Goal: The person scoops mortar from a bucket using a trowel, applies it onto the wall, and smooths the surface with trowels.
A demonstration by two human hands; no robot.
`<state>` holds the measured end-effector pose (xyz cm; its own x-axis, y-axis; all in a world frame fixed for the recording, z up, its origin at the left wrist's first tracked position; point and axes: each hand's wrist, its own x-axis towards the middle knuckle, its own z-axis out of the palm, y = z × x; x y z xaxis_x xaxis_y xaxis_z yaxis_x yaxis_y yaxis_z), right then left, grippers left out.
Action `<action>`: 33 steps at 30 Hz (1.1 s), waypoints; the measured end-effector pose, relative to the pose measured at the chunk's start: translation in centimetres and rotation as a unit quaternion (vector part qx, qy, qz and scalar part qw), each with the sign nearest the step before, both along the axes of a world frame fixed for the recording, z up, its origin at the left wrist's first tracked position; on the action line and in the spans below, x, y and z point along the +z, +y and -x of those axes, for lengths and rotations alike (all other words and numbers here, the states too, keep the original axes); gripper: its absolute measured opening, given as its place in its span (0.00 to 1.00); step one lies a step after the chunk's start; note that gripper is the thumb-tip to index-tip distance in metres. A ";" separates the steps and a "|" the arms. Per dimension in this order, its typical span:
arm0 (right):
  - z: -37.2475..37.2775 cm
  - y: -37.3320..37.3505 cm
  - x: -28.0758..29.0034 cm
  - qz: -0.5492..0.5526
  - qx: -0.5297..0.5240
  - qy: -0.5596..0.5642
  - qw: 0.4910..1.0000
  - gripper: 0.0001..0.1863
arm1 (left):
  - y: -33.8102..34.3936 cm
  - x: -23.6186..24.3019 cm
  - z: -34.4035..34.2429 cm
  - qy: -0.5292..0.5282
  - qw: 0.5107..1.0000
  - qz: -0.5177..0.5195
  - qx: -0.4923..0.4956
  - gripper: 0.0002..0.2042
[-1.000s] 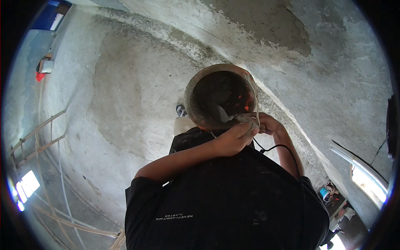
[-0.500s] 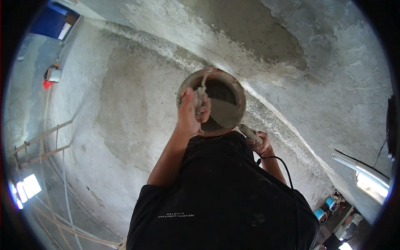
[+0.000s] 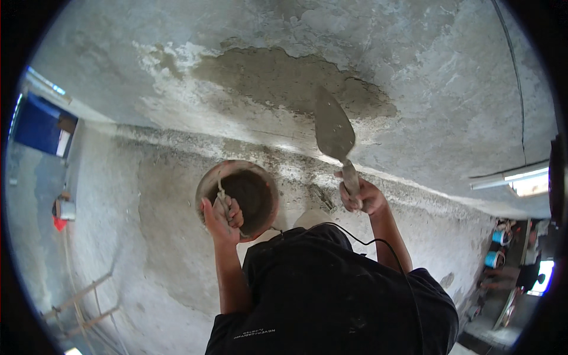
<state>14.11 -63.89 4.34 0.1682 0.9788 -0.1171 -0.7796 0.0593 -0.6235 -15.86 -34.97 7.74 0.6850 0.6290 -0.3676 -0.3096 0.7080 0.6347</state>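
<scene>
My left hand is closed round the rope handle of a round, mortar-smeared bucket, holding it in front of me. Dark grey shadow and wet-looking residue fill the inside; how full it is I cannot make out. In my right hand is a pointed trowel, its grey-coated handle gripped by my fingers. The trowel blade points up and away, in front of the wall. A few specks sit on the blade. Whether it touches the wall I cannot tell.
Ahead, the wall carries a darker rough patch. A black cable runs across my shirt. Wooden poles like a ladder stand at left, near a small container. Blue buckets and clutter lie at right.
My right hand has risen and moved forward from beside the bucket, bringing the trowel up toward the wall. The bucket in my left hand now sits lower and further left in view.
</scene>
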 end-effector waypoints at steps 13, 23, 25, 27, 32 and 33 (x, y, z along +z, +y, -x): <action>-5.3 11.0 -6.4 0.279 -0.443 -0.645 0.556 0.23 | 8.1 -0.6 8.1 0.151 0.972 0.042 0.177 0.31; -9.6 14.9 -20.5 0.403 -0.318 -0.623 0.590 0.19 | 8.9 -0.3 5.6 0.133 0.975 0.067 0.163 0.37; -8.0 14.0 -21.2 0.445 -0.291 -0.619 0.578 0.19 | 8.8 -0.3 5.5 0.130 0.978 0.075 0.147 0.34; -7.5 13.5 -20.2 0.390 -0.349 -0.634 0.569 0.19 | 8.8 -0.6 5.3 0.131 0.978 0.076 0.142 0.32; -11.4 15.4 -14.1 0.339 -0.413 -0.630 0.564 0.19 | 8.6 -1.1 4.2 0.135 0.981 0.069 0.123 0.33; -12.5 16.0 -13.2 0.338 -0.409 -0.630 0.568 0.20 | 8.7 -1.1 3.9 0.138 0.982 0.060 0.117 0.33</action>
<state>26.61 -47.92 -8.83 0.9008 0.3161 0.2976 0.4252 -0.5044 -0.7515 -19.72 -26.26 6.63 0.3902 0.6976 -0.6009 -0.3003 0.7133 0.6332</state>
